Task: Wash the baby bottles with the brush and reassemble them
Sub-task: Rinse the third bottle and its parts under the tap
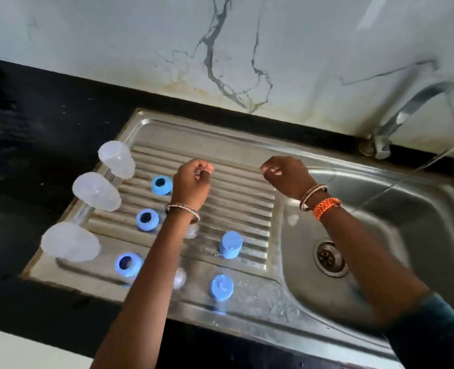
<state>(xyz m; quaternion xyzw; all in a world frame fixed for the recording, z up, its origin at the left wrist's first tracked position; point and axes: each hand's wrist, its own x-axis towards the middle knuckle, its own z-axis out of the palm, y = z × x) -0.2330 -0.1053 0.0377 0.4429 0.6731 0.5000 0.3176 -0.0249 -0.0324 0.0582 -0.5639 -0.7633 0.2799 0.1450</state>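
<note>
Three clear baby bottles [96, 191] stand upside down along the left edge of the steel drainboard [241, 206]. Three blue screw rings [147, 219] lie beside them. Two blue caps [230, 244] and two clear teats [192, 230] sit nearer the front. My left hand [192, 183] hovers over the ribbed drainboard with its fingers curled, and it seems to pinch a small clear piece at the fingertips. My right hand [285, 177] is raised to the right of it, fingers curled, with nothing visible in it. No brush is in view.
The sink bowl [406, 235] with its drain [329, 258] lies on the right, under my right forearm. A steel tap [406, 107] stands at the back right, with a thin stream of water falling from it. Black countertop [34, 129] surrounds the sink, and a marble wall rises behind.
</note>
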